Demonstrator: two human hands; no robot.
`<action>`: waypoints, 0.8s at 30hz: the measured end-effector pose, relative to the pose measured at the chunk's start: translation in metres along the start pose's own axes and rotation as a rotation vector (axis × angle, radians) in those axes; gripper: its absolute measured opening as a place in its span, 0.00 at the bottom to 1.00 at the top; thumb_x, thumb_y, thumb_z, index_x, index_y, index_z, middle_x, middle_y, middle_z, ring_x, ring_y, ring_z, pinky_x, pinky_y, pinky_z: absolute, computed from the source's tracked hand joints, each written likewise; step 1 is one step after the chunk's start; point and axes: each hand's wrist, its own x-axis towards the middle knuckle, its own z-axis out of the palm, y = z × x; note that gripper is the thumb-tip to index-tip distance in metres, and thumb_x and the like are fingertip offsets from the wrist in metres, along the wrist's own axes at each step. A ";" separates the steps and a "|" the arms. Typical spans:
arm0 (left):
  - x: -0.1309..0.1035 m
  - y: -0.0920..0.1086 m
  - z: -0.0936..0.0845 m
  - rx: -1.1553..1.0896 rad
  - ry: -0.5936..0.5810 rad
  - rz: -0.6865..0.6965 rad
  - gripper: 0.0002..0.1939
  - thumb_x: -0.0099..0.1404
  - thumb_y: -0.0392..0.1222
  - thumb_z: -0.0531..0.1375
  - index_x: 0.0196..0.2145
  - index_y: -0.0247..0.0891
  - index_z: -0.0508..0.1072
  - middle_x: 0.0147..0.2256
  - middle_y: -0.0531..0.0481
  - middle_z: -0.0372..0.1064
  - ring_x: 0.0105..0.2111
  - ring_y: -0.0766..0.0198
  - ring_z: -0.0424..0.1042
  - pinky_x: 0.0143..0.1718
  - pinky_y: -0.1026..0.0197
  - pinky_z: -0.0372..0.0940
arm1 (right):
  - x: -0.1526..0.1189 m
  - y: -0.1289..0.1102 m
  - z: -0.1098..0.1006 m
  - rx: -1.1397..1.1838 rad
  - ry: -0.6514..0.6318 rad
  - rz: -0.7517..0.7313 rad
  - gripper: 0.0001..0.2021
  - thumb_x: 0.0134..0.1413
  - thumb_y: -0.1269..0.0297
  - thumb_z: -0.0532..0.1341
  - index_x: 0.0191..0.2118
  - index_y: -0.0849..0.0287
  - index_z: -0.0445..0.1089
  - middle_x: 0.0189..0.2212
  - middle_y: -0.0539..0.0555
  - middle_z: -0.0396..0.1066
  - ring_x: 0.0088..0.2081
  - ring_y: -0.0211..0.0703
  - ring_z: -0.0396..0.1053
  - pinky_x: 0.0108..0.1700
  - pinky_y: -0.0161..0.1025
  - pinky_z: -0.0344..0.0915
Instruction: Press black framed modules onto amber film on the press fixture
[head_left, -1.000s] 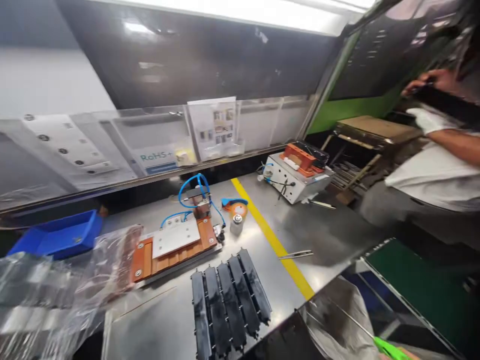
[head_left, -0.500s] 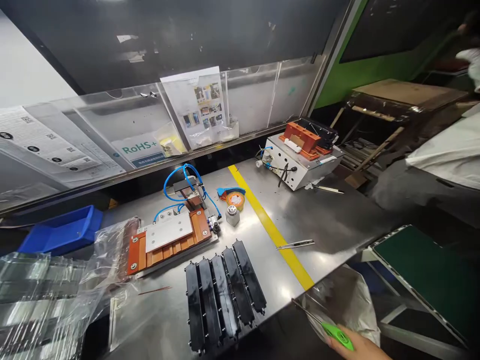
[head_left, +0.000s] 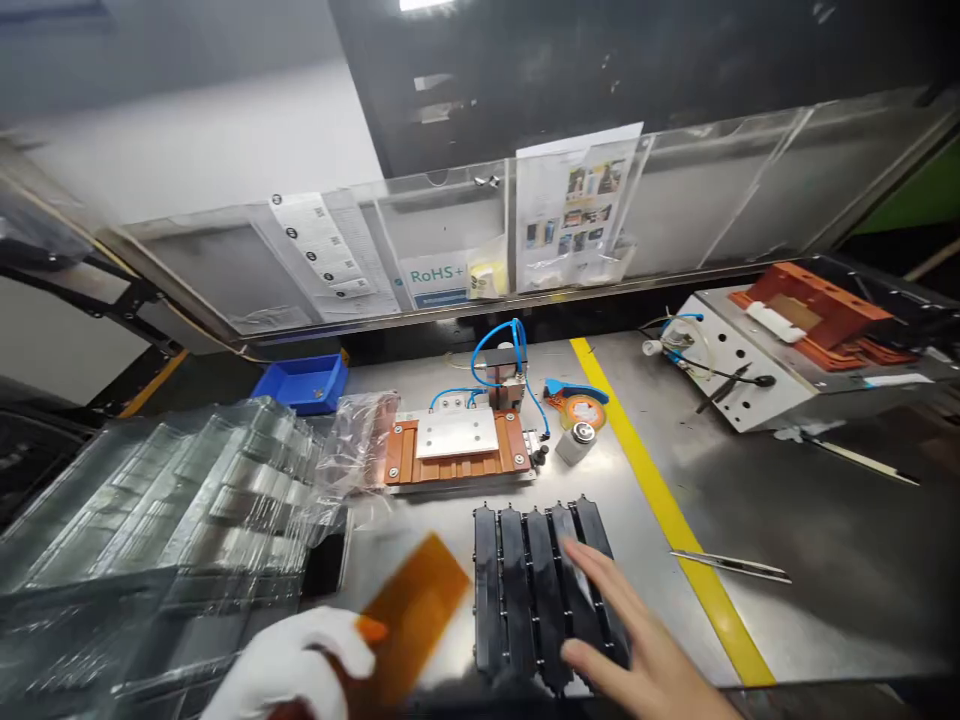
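My left hand [head_left: 296, 665], in a white glove, is closed on the edge of an amber translucent sheet [head_left: 421, 605], which is blurred and tilted above the metal table. A row of several long black plastic parts [head_left: 516, 590] lies to the right of the sheet. Over the right end of that row is my bare right hand [head_left: 649, 655], thumb and fingers apart, holding nothing. Whether its fingertips touch the parts I cannot tell. Behind the row stands a fixture [head_left: 457, 435] with an orange-brown base, a silver plate and blue air hoses.
Clear plastic trays [head_left: 187, 500] are stacked at left, before a blue bin [head_left: 304, 385]. A metal-capped bottle [head_left: 577, 443] and a tape roll [head_left: 583, 411] stand beside the fixture. A knife-like tool [head_left: 731, 566] crosses the yellow line [head_left: 660, 500]. A white box [head_left: 750, 365] sits at right.
The view has swung left. The green-handled tool in my right hand is gone from view, and that hand is now open over the black parts. My left hand has appeared with the amber sheet.
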 end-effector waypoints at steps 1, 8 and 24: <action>0.009 0.004 0.007 -0.039 -0.095 0.045 0.26 0.51 0.72 0.61 0.17 0.47 0.79 0.30 0.46 0.77 0.39 0.51 0.75 0.44 0.53 0.69 | 0.017 -0.030 0.012 0.118 -0.095 -0.057 0.39 0.51 0.48 0.65 0.66 0.51 0.54 0.68 0.57 0.51 0.69 0.53 0.47 0.68 0.50 0.48; 0.049 0.000 0.059 -0.935 0.065 -0.186 0.27 0.58 0.65 0.61 0.48 0.47 0.76 0.49 0.44 0.73 0.46 0.53 0.73 0.53 0.48 0.64 | 0.073 -0.071 0.059 0.621 -0.025 0.088 0.28 0.50 0.48 0.66 0.53 0.53 0.59 0.28 0.44 0.73 0.28 0.42 0.76 0.36 0.42 0.74; 0.051 -0.034 0.089 -0.754 -0.078 -0.335 0.33 0.59 0.66 0.60 0.51 0.36 0.73 0.41 0.38 0.76 0.38 0.54 0.76 0.35 0.56 0.69 | 0.076 -0.034 0.066 -0.612 0.333 -0.882 0.21 0.59 0.72 0.56 0.58 0.52 0.64 0.40 0.52 0.80 0.38 0.42 0.77 0.47 0.43 0.68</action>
